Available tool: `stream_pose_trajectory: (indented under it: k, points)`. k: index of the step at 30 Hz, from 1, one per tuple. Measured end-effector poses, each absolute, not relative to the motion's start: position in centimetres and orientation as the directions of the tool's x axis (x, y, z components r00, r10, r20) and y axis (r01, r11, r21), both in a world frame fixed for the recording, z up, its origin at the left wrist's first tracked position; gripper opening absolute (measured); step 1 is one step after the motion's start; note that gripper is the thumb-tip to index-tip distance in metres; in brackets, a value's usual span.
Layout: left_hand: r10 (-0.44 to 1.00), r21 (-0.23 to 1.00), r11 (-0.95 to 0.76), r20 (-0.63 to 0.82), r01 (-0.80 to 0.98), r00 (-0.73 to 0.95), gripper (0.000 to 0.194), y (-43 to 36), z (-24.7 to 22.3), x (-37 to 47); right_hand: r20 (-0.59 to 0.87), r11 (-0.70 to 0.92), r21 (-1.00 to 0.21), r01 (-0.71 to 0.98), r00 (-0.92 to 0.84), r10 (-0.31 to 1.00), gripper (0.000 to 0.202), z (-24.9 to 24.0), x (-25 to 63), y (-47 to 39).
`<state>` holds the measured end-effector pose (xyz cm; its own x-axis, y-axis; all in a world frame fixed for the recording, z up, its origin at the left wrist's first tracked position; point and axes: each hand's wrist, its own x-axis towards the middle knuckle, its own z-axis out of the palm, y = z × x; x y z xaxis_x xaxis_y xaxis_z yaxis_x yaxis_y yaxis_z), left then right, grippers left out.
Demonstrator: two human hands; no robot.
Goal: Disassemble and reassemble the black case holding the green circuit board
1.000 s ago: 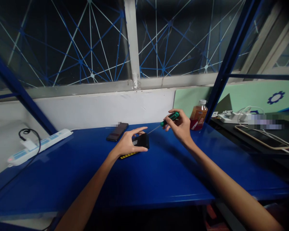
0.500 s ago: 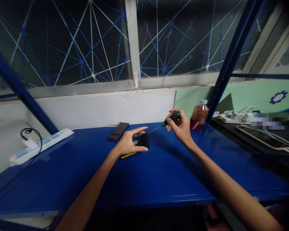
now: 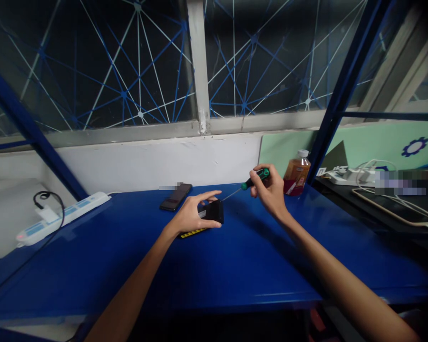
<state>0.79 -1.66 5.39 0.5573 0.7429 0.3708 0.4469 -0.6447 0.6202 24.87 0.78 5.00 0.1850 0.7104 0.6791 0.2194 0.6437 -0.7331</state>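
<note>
My left hand (image 3: pixel 189 216) is closed around a small black box-shaped device (image 3: pixel 215 212), thumb along its near side and fingers along its far side. Part of a pale label shows by the palm. Under that hand lies a flat thing with a yellow and black edge (image 3: pixel 193 233), mostly hidden. In my right hand (image 3: pixel 271 190) is a screwdriver (image 3: pixel 251 180) with a green and black handle, gripped between thumb and fingers. Its thin shaft slants down to the left, and the tip is at the device's right end. Whether it touches a screw is too small to tell.
A smartphone (image 3: pixel 176 196) lies behind my left hand on the blue table (image 3: pixel 221 270). At the back right stands a drink bottle (image 3: pixel 297 173). A white power strip (image 3: pixel 66 216) with a plugged-in black cable is at the left. Cables and another phone (image 3: pixel 392 206) lie at the right.
My right hand's fingers have shifted on the screwdriver handle, whose end shows more now. The whole view has moved slightly; my left hand keeps its hold on the device.
</note>
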Motion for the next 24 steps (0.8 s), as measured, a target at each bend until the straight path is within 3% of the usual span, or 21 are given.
stream_pose_trajectory:
  k: [7, 11, 16, 24]
  points:
    - [0.75, 0.618, -0.641, 0.378, 0.455, 0.543, 0.078, -1.6, 5.4, 0.6, 0.614, 0.606, -0.784, -0.137, -0.021, 0.789, 0.028, 5.9, 25.6, 1.0]
    - [0.748, 0.618, -0.643, 0.382, 0.452, 0.543, 0.079, -1.5, 5.3, 0.6, 0.591, 0.571, -0.796, -0.203, -0.05, 0.805, 0.021, 5.7, 26.0, 1.3]
    - [0.753, 0.615, -0.64, 0.379, 0.461, 0.539, 0.078, -1.6, 5.4, 0.6, 0.607, 0.596, -0.789, -0.151, -0.034, 0.794, 0.024, 5.8, 26.1, 1.3]
    - [0.761, 0.626, -0.627, 0.363, 0.464, 0.538, 0.078, -1.7, 5.5, 0.6, 0.63, 0.624, -0.777, 0.089, 0.141, 0.764, 0.036, 6.0, 25.2, 0.8]
